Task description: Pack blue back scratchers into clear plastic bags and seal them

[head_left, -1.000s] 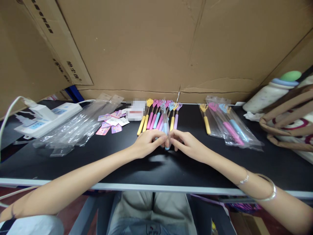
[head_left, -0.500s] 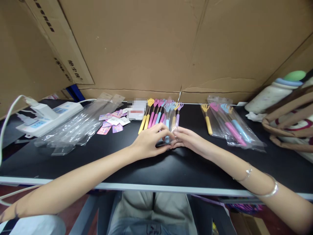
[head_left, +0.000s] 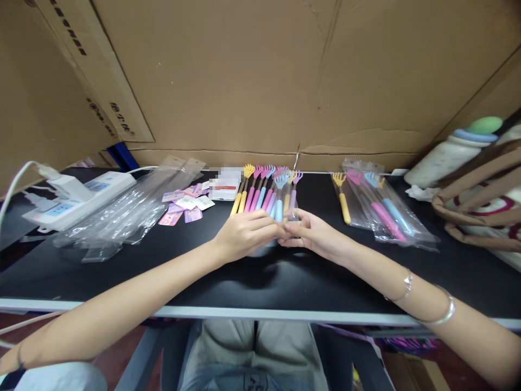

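Note:
My left hand (head_left: 250, 232) and my right hand (head_left: 319, 234) meet over the middle of the black table, fingers pinched at the near end of a clear plastic bag. Inside the bag lies a back scratcher with a light blue claw and handle (head_left: 279, 209); my fingers hide its lower end. Just beyond my hands is a row of back scratchers in yellow, pink, blue and purple, with a yellow one (head_left: 243, 201) towards the left end. Several paper cards (head_left: 195, 202) lie left of the row, some purple and pink, some white.
Clear empty bags (head_left: 130, 212) lie at left beside a white power strip (head_left: 81, 198). On the right are a loose yellow back scratcher (head_left: 344, 203) and bagged ones (head_left: 393, 217). A white bottle (head_left: 448, 155) and a bag with brown handles (head_left: 480, 201) stand far right. Cardboard (head_left: 228, 76) walls the back.
My left hand's fingers have closed down over the bag's near end, where they were curved apart before. My right hand stays at the bag, its fingers slightly shifted.

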Demonstrator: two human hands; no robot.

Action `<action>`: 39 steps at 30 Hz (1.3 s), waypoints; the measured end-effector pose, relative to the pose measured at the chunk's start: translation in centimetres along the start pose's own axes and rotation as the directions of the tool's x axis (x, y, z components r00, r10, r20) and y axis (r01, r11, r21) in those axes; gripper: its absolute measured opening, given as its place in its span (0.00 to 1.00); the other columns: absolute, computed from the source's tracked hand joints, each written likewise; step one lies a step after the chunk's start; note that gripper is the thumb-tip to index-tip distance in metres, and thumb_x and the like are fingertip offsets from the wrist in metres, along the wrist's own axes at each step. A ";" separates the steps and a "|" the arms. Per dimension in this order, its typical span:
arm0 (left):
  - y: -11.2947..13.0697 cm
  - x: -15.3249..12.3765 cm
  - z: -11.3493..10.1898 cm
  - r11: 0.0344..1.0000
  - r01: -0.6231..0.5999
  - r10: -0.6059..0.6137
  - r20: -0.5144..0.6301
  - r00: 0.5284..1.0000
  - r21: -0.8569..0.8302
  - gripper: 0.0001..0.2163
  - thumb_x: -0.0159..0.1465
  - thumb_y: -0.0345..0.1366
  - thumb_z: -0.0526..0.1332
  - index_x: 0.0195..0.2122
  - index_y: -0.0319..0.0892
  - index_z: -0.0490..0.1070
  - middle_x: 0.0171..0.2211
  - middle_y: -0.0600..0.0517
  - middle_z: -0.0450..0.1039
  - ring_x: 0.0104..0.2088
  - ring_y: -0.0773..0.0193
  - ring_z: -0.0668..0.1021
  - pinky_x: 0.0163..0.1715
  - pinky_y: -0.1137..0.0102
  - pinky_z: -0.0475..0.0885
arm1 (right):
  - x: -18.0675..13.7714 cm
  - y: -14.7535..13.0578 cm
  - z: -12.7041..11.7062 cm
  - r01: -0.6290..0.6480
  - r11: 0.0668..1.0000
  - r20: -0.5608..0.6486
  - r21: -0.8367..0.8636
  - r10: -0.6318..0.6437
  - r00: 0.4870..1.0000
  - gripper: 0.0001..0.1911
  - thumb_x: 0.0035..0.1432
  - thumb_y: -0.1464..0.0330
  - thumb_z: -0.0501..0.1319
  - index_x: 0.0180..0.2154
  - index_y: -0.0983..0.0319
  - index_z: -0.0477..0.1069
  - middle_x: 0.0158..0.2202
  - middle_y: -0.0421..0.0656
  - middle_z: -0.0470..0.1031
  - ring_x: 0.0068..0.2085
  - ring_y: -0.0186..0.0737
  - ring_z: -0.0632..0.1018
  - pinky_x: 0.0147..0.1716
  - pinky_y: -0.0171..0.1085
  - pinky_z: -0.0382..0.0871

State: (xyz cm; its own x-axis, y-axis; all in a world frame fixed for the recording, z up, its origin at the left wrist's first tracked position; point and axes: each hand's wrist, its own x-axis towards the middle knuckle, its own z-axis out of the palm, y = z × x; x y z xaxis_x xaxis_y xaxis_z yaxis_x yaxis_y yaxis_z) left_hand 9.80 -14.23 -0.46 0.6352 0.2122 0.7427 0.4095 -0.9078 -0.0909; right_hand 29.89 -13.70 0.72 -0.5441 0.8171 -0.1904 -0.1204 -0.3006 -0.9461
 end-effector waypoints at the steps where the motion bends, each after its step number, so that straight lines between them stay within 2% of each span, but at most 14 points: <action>1: 0.0 0.0 0.0 1.000 -0.012 0.012 -0.010 1.000 0.010 0.06 0.68 0.31 0.55 0.37 0.41 0.71 0.33 0.53 0.77 0.34 0.68 0.76 0.34 0.75 0.71 | 0.0 0.1 0.0 -0.001 1.000 -0.006 0.008 0.001 1.000 0.27 0.41 0.63 0.74 0.41 0.60 0.64 0.31 0.37 0.77 0.33 0.33 0.79 0.41 0.38 0.75; 6: -0.2 0.0 -0.2 0.999 -0.043 0.044 -0.003 0.999 0.033 0.10 0.68 0.31 0.53 0.35 0.44 0.74 0.36 0.54 0.78 0.35 0.68 0.76 0.36 0.75 0.72 | -0.1 0.2 -0.1 -0.008 1.000 -0.043 0.018 0.009 0.999 0.29 0.38 0.66 0.75 0.41 0.60 0.63 0.29 0.36 0.77 0.32 0.33 0.79 0.41 0.39 0.74; 9: -0.5 -0.2 -0.1 0.998 -0.056 0.056 -0.018 0.998 0.003 0.08 0.67 0.30 0.55 0.37 0.45 0.74 0.38 0.54 0.78 0.37 0.67 0.76 0.37 0.74 0.73 | -0.1 0.2 -0.1 0.000 1.000 -0.063 0.007 0.000 0.998 0.31 0.38 0.67 0.75 0.42 0.60 0.61 0.29 0.37 0.77 0.32 0.34 0.79 0.41 0.39 0.74; 15: -0.6 -0.2 0.0 0.998 -0.032 0.030 -0.045 0.999 -0.052 0.03 0.66 0.31 0.57 0.38 0.40 0.70 0.33 0.53 0.77 0.35 0.68 0.77 0.35 0.76 0.73 | 0.1 0.3 -0.3 -0.007 1.000 -0.053 -0.015 0.006 0.999 0.33 0.41 0.62 0.74 0.45 0.60 0.59 0.27 0.37 0.76 0.30 0.33 0.78 0.36 0.37 0.73; 20: -0.4 -0.1 0.0 0.996 0.042 -0.042 0.000 0.999 -0.074 0.04 0.67 0.31 0.56 0.37 0.40 0.69 0.32 0.51 0.74 0.34 0.69 0.76 0.34 0.77 0.73 | 0.1 0.3 -0.3 -0.029 0.999 -0.092 -0.023 0.027 0.995 0.37 0.37 0.65 0.75 0.46 0.60 0.58 0.28 0.35 0.74 0.27 0.30 0.76 0.30 0.32 0.70; 24: -0.6 0.0 0.1 0.997 0.059 -0.058 0.043 0.997 -0.039 0.05 0.67 0.30 0.55 0.42 0.41 0.68 0.36 0.51 0.74 0.39 0.67 0.77 0.37 0.75 0.73 | 0.1 0.1 -0.3 -0.009 1.000 -0.130 -0.013 0.008 0.992 0.36 0.37 0.67 0.75 0.45 0.58 0.59 0.27 0.32 0.71 0.26 0.27 0.73 0.28 0.31 0.68; 27: -1.1 0.0 -0.1 1.000 0.017 -0.017 0.039 0.999 0.009 0.07 0.66 0.27 0.54 0.43 0.42 0.68 0.37 0.51 0.75 0.42 0.65 0.76 0.39 0.73 0.73 | -0.2 -0.6 -0.2 0.015 0.999 -0.120 -0.037 -0.020 0.993 0.33 0.37 0.69 0.75 0.43 0.58 0.59 0.29 0.33 0.71 0.27 0.27 0.73 0.28 0.31 0.67; 30: -1.7 0.0 -0.5 0.999 0.029 -0.030 0.029 0.999 0.040 0.09 0.65 0.25 0.54 0.43 0.42 0.68 0.38 0.52 0.76 0.42 0.64 0.75 0.40 0.72 0.72 | -0.7 -1.8 -0.4 0.027 0.995 -0.106 -0.091 -0.037 0.994 0.32 0.41 0.69 0.73 0.45 0.58 0.59 0.35 0.37 0.73 0.30 0.30 0.75 0.30 0.33 0.67; 35: -2.5 -0.1 -1.0 0.993 0.052 -0.064 0.113 0.991 0.108 0.08 0.65 0.26 0.53 0.40 0.41 0.70 0.37 0.51 0.76 0.42 0.63 0.74 0.40 0.71 0.70 | -2.6 -4.0 -2.1 0.105 0.965 -0.146 -0.240 -0.143 0.979 0.34 0.43 0.65 0.72 0.50 0.56 0.58 0.38 0.41 0.75 0.35 0.36 0.76 0.34 0.36 0.69; 39: -2.9 -0.3 -1.0 0.987 0.029 -0.064 0.222 0.973 0.156 0.10 0.65 0.25 0.52 0.38 0.42 0.71 0.36 0.52 0.76 0.41 0.63 0.73 0.40 0.71 0.68 | -5.7 -5.4 -5.5 0.112 0.898 -0.283 -0.426 -0.250 0.926 0.33 0.44 0.62 0.71 0.50 0.55 0.61 0.40 0.46 0.76 0.39 0.41 0.77 0.37 0.37 0.70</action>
State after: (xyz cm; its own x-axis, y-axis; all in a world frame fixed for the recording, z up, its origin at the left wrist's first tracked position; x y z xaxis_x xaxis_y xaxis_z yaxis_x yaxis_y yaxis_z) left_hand 7.80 -11.98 0.23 0.7370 0.3447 0.5814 0.5250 -0.8337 -0.1713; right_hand 38.20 -13.99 5.48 -0.2388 0.9710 -0.0137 0.1850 0.0316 -0.9822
